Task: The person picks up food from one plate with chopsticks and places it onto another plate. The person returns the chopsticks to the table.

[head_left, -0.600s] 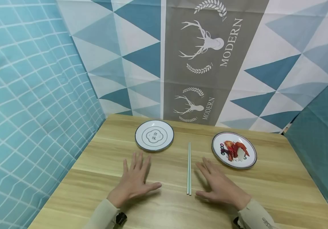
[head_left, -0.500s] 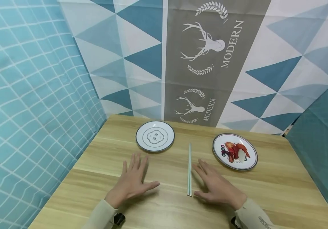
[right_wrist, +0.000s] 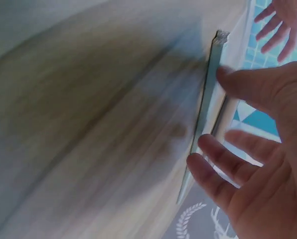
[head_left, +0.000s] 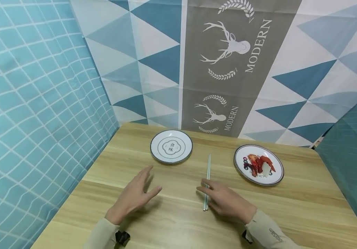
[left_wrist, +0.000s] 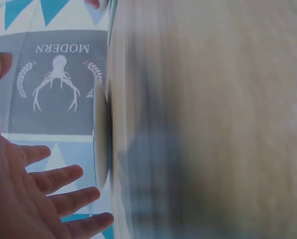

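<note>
A pair of pale green chopsticks [head_left: 208, 169] lies side by side on the table, pointing away from me. My right hand [head_left: 226, 200] hovers over their near half from the right. In the right wrist view its thumb and fingers spread around the chopsticks [right_wrist: 211, 84], bent slightly; no firm grip shows. My left hand [head_left: 133, 195] is held above the table with fingers extended and thumb apart, holding nothing. A white plate with a dark rim and printed characters [head_left: 171, 146] stands beyond it. The left wrist view catches this plate [left_wrist: 101, 137] edge-on.
At the right stands another dark-rimmed white plate [head_left: 261, 150] bearing red and orange pieces and a white one [head_left: 267, 169]. The wooden table [head_left: 178, 228] meets a patterned cloth [head_left: 153, 69] at the back and a blue checked cloth [head_left: 35, 114] on the left.
My right hand has moved left, from beside the chopsticks to over them, and its fingers have bent a little. The left hand has drawn slightly left and turned. The head view has shifted slightly.
</note>
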Tool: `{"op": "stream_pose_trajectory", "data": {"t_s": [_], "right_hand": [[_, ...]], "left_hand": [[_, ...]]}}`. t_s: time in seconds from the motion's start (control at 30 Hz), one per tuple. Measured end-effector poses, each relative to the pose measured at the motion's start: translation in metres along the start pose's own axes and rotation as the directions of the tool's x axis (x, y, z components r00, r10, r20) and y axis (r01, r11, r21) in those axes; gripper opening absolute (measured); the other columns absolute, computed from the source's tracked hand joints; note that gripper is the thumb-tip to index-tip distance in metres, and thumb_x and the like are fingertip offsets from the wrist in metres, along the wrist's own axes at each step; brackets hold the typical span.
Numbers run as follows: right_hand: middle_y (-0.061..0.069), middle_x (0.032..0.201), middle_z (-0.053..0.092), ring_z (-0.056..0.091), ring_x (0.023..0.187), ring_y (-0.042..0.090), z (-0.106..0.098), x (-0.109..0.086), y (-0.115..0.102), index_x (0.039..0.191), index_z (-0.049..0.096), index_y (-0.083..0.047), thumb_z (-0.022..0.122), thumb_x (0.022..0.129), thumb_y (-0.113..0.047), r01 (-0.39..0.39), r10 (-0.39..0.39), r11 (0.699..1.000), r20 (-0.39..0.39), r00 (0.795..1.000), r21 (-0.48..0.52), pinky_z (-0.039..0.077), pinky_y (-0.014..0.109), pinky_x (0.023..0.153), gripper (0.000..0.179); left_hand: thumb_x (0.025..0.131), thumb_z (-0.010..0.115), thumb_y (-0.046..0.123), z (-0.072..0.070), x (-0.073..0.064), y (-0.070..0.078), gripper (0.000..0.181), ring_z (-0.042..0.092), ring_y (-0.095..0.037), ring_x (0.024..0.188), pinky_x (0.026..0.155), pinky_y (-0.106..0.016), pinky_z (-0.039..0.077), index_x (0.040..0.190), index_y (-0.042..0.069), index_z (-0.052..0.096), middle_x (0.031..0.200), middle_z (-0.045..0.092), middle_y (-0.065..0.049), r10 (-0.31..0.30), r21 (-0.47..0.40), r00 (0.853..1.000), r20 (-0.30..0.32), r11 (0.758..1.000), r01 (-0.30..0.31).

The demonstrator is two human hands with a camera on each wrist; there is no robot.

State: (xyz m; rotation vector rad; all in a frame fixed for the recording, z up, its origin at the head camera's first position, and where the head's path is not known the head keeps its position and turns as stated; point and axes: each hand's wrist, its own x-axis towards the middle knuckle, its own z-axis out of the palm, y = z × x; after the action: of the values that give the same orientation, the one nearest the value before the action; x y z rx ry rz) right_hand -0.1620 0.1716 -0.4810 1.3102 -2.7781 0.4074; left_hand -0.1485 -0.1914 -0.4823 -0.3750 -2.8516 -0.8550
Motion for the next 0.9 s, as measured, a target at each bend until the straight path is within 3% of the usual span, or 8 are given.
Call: {"op": "stream_pose_trajectory", "data": {"t_s": [0.2,0.53,0.87,0.9], "right_hand": [[0.016,0.136,0.064,0.063,0.123,0.032,0.001,0.007,-0.007,0.122,0.072,-0.014,0.066,0.097,-0.006,0.069,-0.069,0.998,0.020,0.997,-0.001,0.056,0.045,0.105,0.028],[0.006,0.122,0.066,0.062,0.110,0.019,0.004,0.012,-0.008,0.116,0.078,-0.020,0.071,0.092,-0.003,0.099,-0.099,0.995,0.047,0.994,0.005,0.059,0.030,0.095,0.030],[0.003,0.105,0.059,0.055,0.091,0.011,0.011,0.014,-0.005,0.096,0.078,-0.015,0.073,0.090,-0.005,0.187,-0.185,0.982,-0.091,0.979,0.013,0.059,0.025,0.081,0.013],[0.000,0.101,0.058,0.054,0.089,0.008,0.010,0.015,-0.005,0.096,0.076,-0.015,0.072,0.092,-0.008,0.143,-0.137,0.986,-0.076,0.988,0.083,0.057,0.023,0.077,0.010]], "left_hand": [[0.094,0.064,0.063,-0.004,-0.004,-0.008,0.087,0.047,-0.041,0.143,0.118,-0.060,0.040,0.157,0.008,0.039,0.157,0.048,-0.018,-0.028,-0.003,0.999,-0.041,1.000,0.028],[0.094,0.063,0.062,-0.010,-0.010,-0.016,0.084,0.057,-0.045,0.130,0.108,-0.064,0.047,0.154,0.007,0.043,0.143,0.061,-0.020,-0.045,0.064,0.996,-0.081,0.997,0.051],[0.094,0.062,0.064,-0.015,-0.009,-0.020,0.084,0.058,-0.046,0.128,0.105,-0.067,0.048,0.154,0.009,0.044,0.143,0.061,-0.021,-0.054,0.111,0.995,-0.088,0.992,0.063],[0.094,0.062,0.064,-0.015,-0.008,-0.020,0.084,0.058,-0.046,0.129,0.105,-0.067,0.048,0.154,0.009,0.044,0.143,0.060,-0.021,-0.056,0.113,0.995,-0.083,0.991,0.065]]}}
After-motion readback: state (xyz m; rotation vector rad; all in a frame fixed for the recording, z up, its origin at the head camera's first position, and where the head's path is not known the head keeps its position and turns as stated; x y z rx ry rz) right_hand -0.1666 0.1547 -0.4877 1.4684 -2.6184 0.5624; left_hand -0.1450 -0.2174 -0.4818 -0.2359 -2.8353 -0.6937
